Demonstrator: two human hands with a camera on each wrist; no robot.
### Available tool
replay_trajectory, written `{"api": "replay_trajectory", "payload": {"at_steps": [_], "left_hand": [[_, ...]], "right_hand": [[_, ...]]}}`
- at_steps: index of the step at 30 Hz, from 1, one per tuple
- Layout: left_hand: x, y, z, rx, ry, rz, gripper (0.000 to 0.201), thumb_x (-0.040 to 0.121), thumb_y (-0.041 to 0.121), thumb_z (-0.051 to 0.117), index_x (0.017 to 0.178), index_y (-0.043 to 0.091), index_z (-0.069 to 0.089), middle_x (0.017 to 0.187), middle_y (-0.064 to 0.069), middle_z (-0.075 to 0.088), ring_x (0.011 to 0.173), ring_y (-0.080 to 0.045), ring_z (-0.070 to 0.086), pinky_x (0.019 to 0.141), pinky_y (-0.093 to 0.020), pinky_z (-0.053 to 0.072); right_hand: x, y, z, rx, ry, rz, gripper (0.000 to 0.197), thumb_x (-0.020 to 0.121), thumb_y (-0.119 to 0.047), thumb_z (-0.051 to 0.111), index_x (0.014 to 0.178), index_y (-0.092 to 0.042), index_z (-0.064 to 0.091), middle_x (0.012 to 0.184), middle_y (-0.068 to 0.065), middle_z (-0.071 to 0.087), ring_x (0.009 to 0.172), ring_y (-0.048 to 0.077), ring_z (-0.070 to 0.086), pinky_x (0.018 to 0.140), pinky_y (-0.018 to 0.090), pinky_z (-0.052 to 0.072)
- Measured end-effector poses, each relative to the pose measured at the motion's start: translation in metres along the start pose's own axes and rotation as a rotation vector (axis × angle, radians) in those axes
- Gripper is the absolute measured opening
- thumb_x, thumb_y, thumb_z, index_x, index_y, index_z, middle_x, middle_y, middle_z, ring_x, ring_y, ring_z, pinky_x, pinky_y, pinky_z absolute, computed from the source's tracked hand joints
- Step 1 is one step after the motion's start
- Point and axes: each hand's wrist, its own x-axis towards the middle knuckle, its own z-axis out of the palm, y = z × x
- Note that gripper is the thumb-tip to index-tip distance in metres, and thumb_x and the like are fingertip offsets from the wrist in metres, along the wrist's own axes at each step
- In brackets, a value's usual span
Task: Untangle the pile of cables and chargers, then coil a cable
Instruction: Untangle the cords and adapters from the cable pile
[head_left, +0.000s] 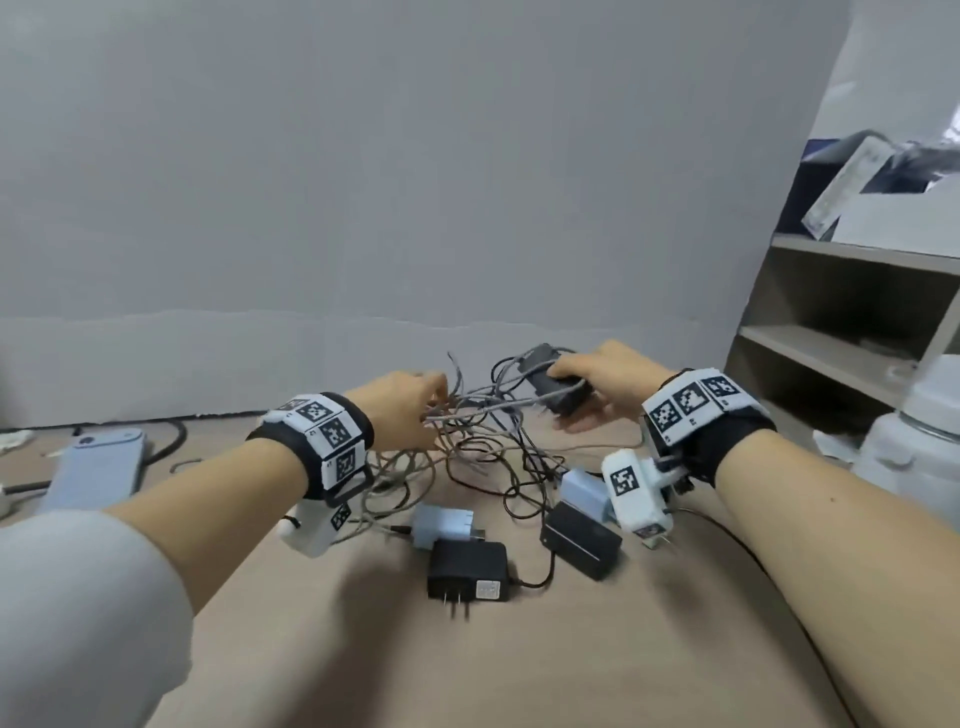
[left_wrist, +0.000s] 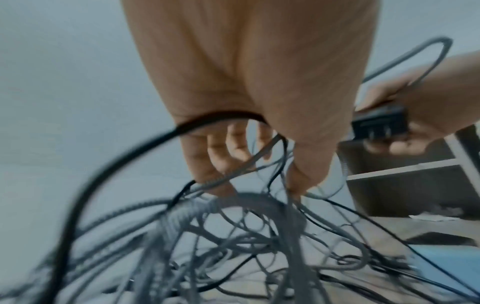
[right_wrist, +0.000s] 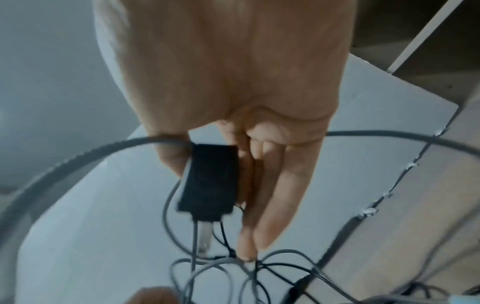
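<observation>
- Black charger (head_left: 557, 387) sits pinched in the right hand (head_left: 605, 382), lifted beyond the tangle (head_left: 483, 447).
- Left hand (head_left: 402, 408) clutches grey strands; pull apart slowly, feeding loops off the charger's lead.

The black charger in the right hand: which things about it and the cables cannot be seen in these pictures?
- Black charger: head view, label side covered by the right hand.
- Its own cable: lost in the cable tangle; wrist views blurred.
- Left hand: which strands it pinches, hidden by its back.
- Adapter label: too small.
</observation>
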Motion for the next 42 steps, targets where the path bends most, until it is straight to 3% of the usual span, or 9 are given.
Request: {"api": "replay_trajectory", "payload": {"at_steps": [4, 9, 14, 22, 26, 30, 34, 38, 42], "left_hand": [[0.009, -0.024, 0.005, -0.078, 0.026, -0.163, 0.106, 0.072, 0.06, 0.08, 0.155, 0.027, 0.023, 0.143, -0.008, 0.038, 0.123, -0.029, 0.053, 0.103, -0.04, 0.048], [0.014, -0.029, 0.032, -0.072, -0.193, -0.288, 0.059, 0.067, 0.077, 0.073, 0.1, 0.029, 0.066, 0.096, 0.007, 0.069, 0.09, -0.017, 0.064, 0.08, -0.03, 0.051], [0.012, -0.022, 0.019, -0.354, -0.133, -0.193, 0.036, 0.091, 0.048, 0.069, 0.067, 0.022, 0.062, 0.065, 0.005, 0.063, 0.06, -0.014, 0.057, 0.056, -0.024, 0.04], [0.027, -0.006, -0.061, -1.359, 0.307, -0.104, 0.02, 0.102, 0.017, 0.057, 0.091, 0.002, 0.066, 0.062, -0.008, 0.061, 0.049, -0.023, 0.059, 0.06, -0.039, 0.059], [0.043, 0.01, -0.064, -1.524, 0.421, -0.242, 0.015, 0.103, 0.011, 0.053, 0.094, 0.0, 0.059, 0.051, -0.006, 0.056, 0.04, -0.021, 0.055, 0.051, -0.034, 0.057], [0.051, -0.006, -0.038, -1.631, 0.336, -0.58, 0.017, 0.103, 0.008, 0.044, 0.091, 0.003, 0.053, 0.058, -0.012, 0.055, 0.039, -0.022, 0.057, 0.047, -0.032, 0.054], [0.063, -0.028, -0.003, -1.408, 0.263, -0.644, 0.028, 0.102, 0.01, 0.043, 0.075, 0.012, 0.05, 0.08, -0.01, 0.058, 0.067, -0.024, 0.057, 0.093, -0.051, 0.057], [0.066, -0.035, 0.006, -1.39, 0.11, -0.662, 0.021, 0.099, 0.015, 0.047, 0.081, 0.005, 0.053, 0.06, -0.011, 0.059, 0.057, -0.028, 0.058, 0.077, -0.038, 0.053], [0.048, -0.015, -0.029, -0.632, 0.097, -0.562, 0.022, 0.096, 0.025, 0.056, 0.108, 0.007, 0.061, 0.107, -0.022, 0.06, 0.094, -0.035, 0.061, 0.073, -0.026, 0.044]], "right_hand": [[-0.009, -0.011, 0.0, 0.248, 0.037, -0.096, 0.033, 0.095, -0.019, 0.061, 0.111, 0.009, 0.056, 0.087, 0.031, 0.068, 0.068, 0.038, 0.071, 0.06, 0.039, 0.063], [-0.006, -0.006, 0.006, 0.36, 0.068, -0.152, 0.015, 0.093, -0.012, 0.062, 0.088, 0.002, 0.06, 0.075, 0.024, 0.063, 0.063, 0.037, 0.068, 0.049, 0.032, 0.057], [0.002, 0.002, 0.0, 0.303, 0.177, -0.131, 0.01, 0.095, -0.013, 0.054, 0.097, -0.003, 0.056, 0.078, 0.021, 0.062, 0.048, 0.026, 0.056, 0.047, 0.03, 0.047], [0.006, 0.012, -0.017, 0.121, 0.201, -0.022, 0.02, 0.094, -0.03, 0.06, 0.099, -0.011, 0.062, 0.087, 0.022, 0.066, 0.041, 0.019, 0.044, 0.038, 0.017, 0.029], [0.001, 0.005, -0.024, 0.061, 0.181, -0.011, 0.062, 0.081, -0.07, 0.065, 0.093, -0.01, 0.063, 0.083, 0.02, 0.07, 0.039, 0.017, 0.047, 0.037, 0.016, 0.027], [-0.004, 0.003, -0.027, -0.058, 0.124, 0.053, 0.056, 0.092, -0.055, 0.063, 0.103, -0.001, 0.067, 0.08, 0.021, 0.072, 0.037, 0.012, 0.043, 0.035, 0.015, 0.027], [-0.007, 0.001, -0.021, 0.032, 0.092, -0.017, 0.029, 0.097, -0.033, 0.063, 0.105, -0.005, 0.067, 0.075, 0.018, 0.07, 0.036, 0.01, 0.041, 0.032, 0.014, 0.026], [-0.005, -0.006, -0.015, 0.178, 0.147, -0.182, 0.021, 0.096, -0.03, 0.066, 0.102, -0.01, 0.07, 0.077, 0.02, 0.07, 0.041, 0.015, 0.043, 0.034, 0.016, 0.029], [-0.005, -0.017, -0.008, 0.237, 0.173, -0.298, 0.021, 0.095, -0.029, 0.067, 0.101, -0.009, 0.071, 0.079, 0.022, 0.071, 0.045, 0.019, 0.046, 0.038, 0.019, 0.03]]}}
